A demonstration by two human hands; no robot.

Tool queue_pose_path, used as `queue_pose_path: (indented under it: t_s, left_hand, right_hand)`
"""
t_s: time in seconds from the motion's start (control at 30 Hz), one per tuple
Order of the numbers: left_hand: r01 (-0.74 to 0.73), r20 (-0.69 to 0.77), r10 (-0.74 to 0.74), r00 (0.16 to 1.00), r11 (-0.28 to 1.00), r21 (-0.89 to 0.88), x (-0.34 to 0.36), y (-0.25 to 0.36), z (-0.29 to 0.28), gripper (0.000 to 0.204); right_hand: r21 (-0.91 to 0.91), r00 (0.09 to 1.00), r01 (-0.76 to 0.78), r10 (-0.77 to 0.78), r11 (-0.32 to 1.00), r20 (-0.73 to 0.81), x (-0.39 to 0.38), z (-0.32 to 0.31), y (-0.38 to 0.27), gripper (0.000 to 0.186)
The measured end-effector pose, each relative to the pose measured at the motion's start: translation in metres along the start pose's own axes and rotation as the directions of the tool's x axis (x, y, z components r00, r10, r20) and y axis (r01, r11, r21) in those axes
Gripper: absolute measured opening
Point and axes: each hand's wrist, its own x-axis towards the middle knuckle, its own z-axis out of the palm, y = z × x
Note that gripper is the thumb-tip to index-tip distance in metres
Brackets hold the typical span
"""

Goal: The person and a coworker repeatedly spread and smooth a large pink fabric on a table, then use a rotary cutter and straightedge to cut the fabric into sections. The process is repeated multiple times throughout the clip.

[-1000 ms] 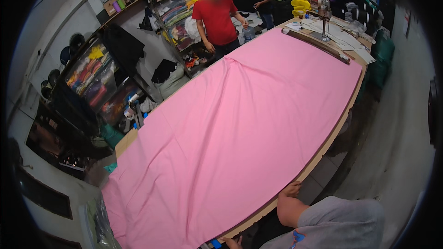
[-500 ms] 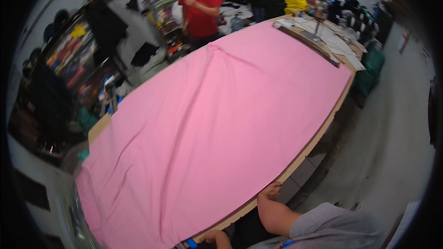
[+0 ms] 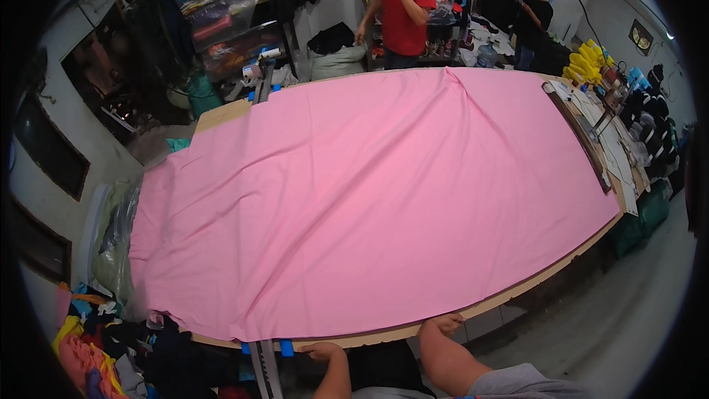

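A person's two bare hands meet the near edge of a long surface (image 3: 223, 114), the left hand (image 3: 323, 352) beside a blue block (image 3: 286, 347) on a metal rail (image 3: 264, 373), the right hand (image 3: 443, 323) farther along; the fingers of both look bent at the rim, though whether they grip cloth or board cannot be told. At lower left, a heap of clothes (image 3: 81, 358) lies beside the surface. Pink cloth (image 3: 413, 222) covers most of the surface, smooth toward the right, rippled at left, with a long fold running to a bunched peak at the far edge. It looks soft and limp, likely light for its spread but awkward in bulk, hardly fragile and quick to crease; its edges, taken with hands well apart, seem the best hold. At the right end, a long bar (image 3: 580, 137) lies across the cloth, with pale sheets (image 3: 620, 151) and an upright machine (image 3: 607, 114) beyond. A green sack (image 3: 642, 214) sits just off that end. Across the surface stands a person in a red shirt (image 3: 406, 15), near shelves (image 3: 221, 18) of bagged, bright fabrics; another in dark clothing (image 3: 530, 29) stands farther back, left of yellow bundles (image 3: 586, 66).
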Motion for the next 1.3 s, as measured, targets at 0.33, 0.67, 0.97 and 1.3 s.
queue_pose_path:
  t_s: [0.33,0.67,0.97,1.3]
  left_hand:
    - [-0.015,0.053,0.021,0.998,0.995,-0.103,-0.001,-0.003,-0.007,0.098]
    - [-0.622,0.487,0.655,0.577,0.740,-0.257,0.142,0.037,-0.155,0.038]
    - [-0.823,0.479,0.677,0.559,0.522,0.223,0.194,0.127,-0.175,0.056]
    - [-0.504,0.583,0.474,0.660,0.855,-0.124,0.236,0.138,-0.093,0.080]
  right_hand:
    - [-0.033,0.981,-0.194,0.193,0.980,-0.025,-0.009,-0.031,0.004,0.049]
    - [0.220,0.931,-0.362,0.362,0.906,0.045,-0.008,-0.043,-0.007,0.047]
    - [0.429,0.939,-0.206,0.054,0.879,0.341,0.016,-0.038,0.040,0.056]
    - [0.700,0.922,-0.047,-0.238,0.713,0.305,0.090,-0.086,0.017,0.030]
